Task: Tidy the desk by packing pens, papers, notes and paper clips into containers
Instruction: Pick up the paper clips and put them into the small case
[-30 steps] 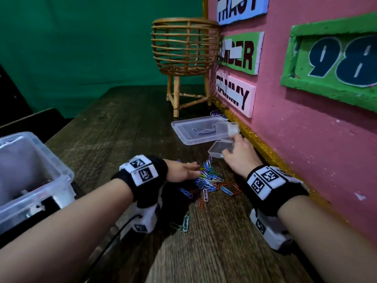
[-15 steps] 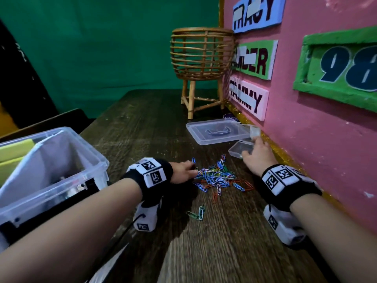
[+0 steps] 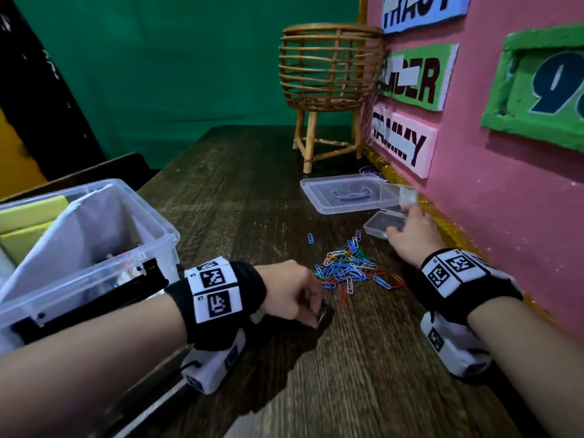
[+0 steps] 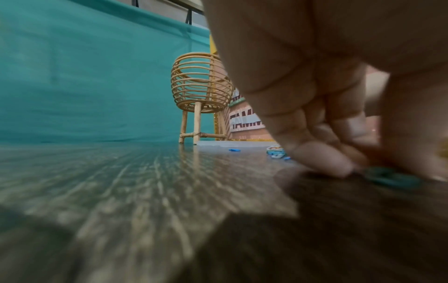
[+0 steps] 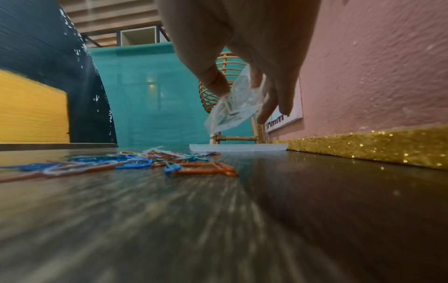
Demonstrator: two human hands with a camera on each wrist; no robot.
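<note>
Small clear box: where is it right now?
Head view: small clear box sits at the desk's right, by the pink wall, under the right hand, beyond the paper clips.

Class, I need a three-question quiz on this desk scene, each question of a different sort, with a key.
1. True or false: the paper clips are already packed in the small box.
2. Which hand holds the small box's clear lid? A) left B) right
3. Fill in: the left hand pinches a stray ____ on the table.

Key:
1. False; they lie loose in a heap.
2. B, the right hand.
3. Clip, a teal one.
</note>
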